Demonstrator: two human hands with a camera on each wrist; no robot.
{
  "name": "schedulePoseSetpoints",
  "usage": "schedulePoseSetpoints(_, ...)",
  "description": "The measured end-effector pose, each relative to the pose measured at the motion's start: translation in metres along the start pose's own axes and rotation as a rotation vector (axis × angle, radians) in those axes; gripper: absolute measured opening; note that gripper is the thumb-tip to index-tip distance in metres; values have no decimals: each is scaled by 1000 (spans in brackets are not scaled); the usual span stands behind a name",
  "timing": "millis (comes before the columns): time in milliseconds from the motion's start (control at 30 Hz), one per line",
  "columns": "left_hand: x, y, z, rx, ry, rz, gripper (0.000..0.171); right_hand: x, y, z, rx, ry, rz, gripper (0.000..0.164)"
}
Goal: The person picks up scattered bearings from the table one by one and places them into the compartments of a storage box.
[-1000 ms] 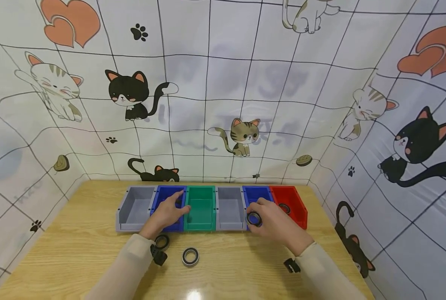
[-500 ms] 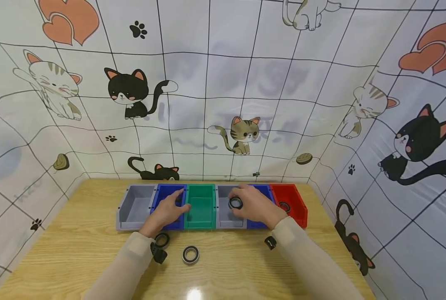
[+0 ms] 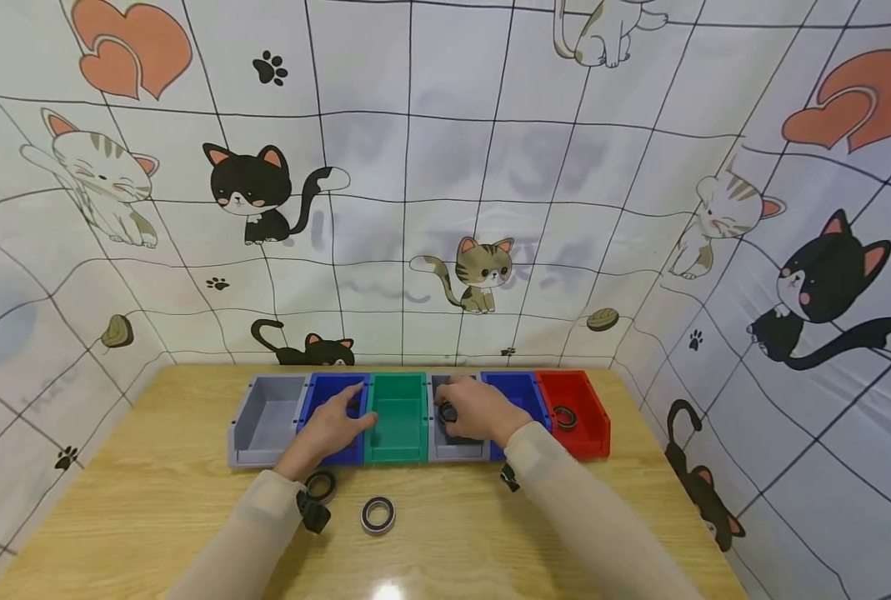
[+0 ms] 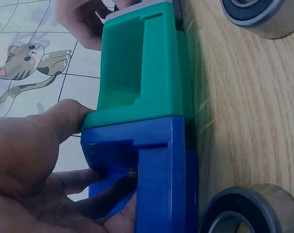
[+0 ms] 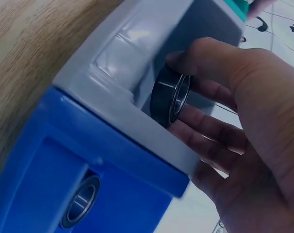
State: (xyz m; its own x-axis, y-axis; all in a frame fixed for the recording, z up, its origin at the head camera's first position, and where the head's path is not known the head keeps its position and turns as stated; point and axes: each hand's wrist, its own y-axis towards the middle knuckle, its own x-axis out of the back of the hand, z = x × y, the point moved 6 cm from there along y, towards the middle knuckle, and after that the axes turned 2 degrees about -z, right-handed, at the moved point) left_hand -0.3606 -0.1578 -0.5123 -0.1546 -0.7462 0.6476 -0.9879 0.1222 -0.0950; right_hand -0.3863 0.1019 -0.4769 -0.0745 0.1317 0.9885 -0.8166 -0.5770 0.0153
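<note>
My right hand (image 3: 477,407) pinches a ball bearing (image 5: 170,94) between thumb and fingers, inside the right grey bin (image 5: 106,80). Dark rubbing-seal-like sides and a shiny metal inner ring show on it. My left hand (image 3: 332,427) rests over the left blue bin (image 4: 161,184). Its fingers reach down into that bin, while the thumb lies along the edge by the green bin (image 4: 161,73); no held thing shows. Below the left hand, one bearing (image 3: 321,485) lies on the table by the wrist. Another bearing (image 3: 377,515) is a little to its right.
Six-coloured order aside, the bins stand in one row at the table's (image 3: 445,533) back. A left grey bin (image 3: 267,417) ends the row. The right blue bin (image 5: 103,179) holds a bearing (image 5: 80,201), and the red bin (image 3: 583,417) another bearing (image 3: 564,417). Cat-printed cloth (image 3: 385,192) surrounds the table.
My right hand has moved left from the right blue bin to the right grey bin and lowered the bearing into it. The left hand has stayed in place.
</note>
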Motion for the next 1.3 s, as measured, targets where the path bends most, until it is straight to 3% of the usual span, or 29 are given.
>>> schedulePoseSetpoints(267, 0, -3, -4, 17, 11, -13, 84, -10, 11, 2, 12, -126, 22, 54)
schedulePoseSetpoints(567, -3, -3, -3, 23, 0, -11, 83, -15, 10, 1, 41, -208, -8, 46)
schedulePoseSetpoints(1033, -3, -4, -4, 34, -5, -11, 84, -10, 3, 5, 14, -195, -10, 49)
schedulePoseSetpoints(1300, -2, -4, -4, 31, -6, -7, 84, 11, -17, 7, 22, -24, -87, 42)
